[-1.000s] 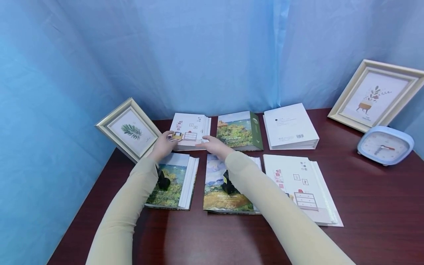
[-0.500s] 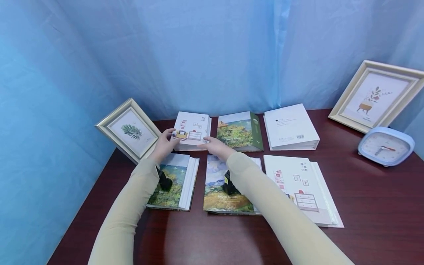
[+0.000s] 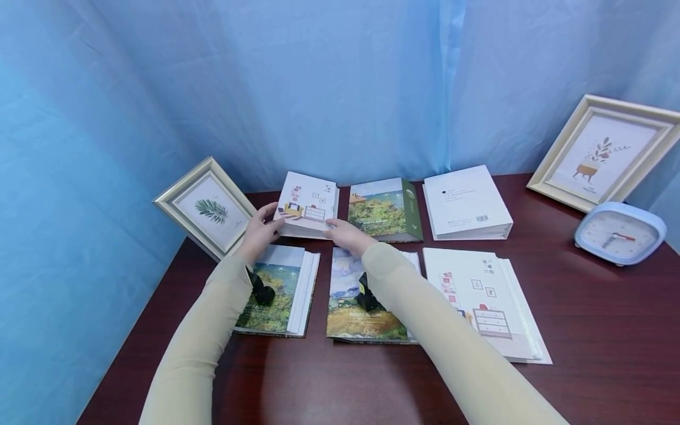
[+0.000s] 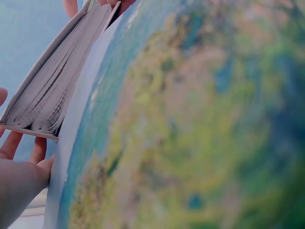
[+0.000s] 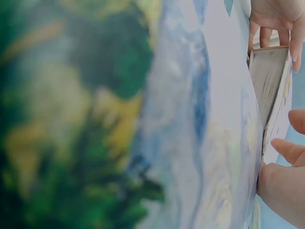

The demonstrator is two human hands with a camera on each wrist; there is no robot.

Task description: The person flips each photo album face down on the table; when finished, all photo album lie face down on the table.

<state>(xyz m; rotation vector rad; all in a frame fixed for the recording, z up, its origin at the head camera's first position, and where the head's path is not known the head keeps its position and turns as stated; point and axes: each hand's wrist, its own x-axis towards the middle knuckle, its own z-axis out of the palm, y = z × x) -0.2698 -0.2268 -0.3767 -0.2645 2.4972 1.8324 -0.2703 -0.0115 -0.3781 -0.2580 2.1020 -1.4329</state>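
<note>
White album (image 3: pixel 307 205) with the cartoon room cover is in both my hands, back-left of the table (image 3: pixel 584 330), near edge tipped up off the wood. Going left to right:

Leaf frame (image 3: pixel 207 208) leans at the far left, just beside my left hand (image 3: pixel 258 231). Left hand grips the album's left edge, fingers curled under it, thumb on top. Left wrist view shows the album's page block (image 4: pixel 52 90) fanned slightly, my fingers (image 4: pixel 12 145) below it.

In front of that hand lies a painted album (image 3: pixel 276 292), flat, my left sleeve over it.

Right hand (image 3: pixel 347 234) holds the album's near right corner, fingers bent around the edge. Right wrist view shows fingers (image 5: pixel 286 148) on both sides of the album's edge (image 5: pixel 269 76). So both hands are clamped on the same album.

Under my right forearm lies a second painted album (image 3: pixel 347 307), flat. Behind it, just beside the held album, a landscape album with green spine (image 3: pixel 383 211), flat.

Further right, a plain white album (image 3: pixel 466 203) in the back row, and a large cartoon album (image 3: pixel 486 301) in the front row, both flat, well apart from my hands.

Far right: a cream frame (image 3: pixel 605 152) leaning on the blue curtain (image 3: pixel 340 82), and a pale blue clock (image 3: pixel 619 232) just in front of it.
</note>
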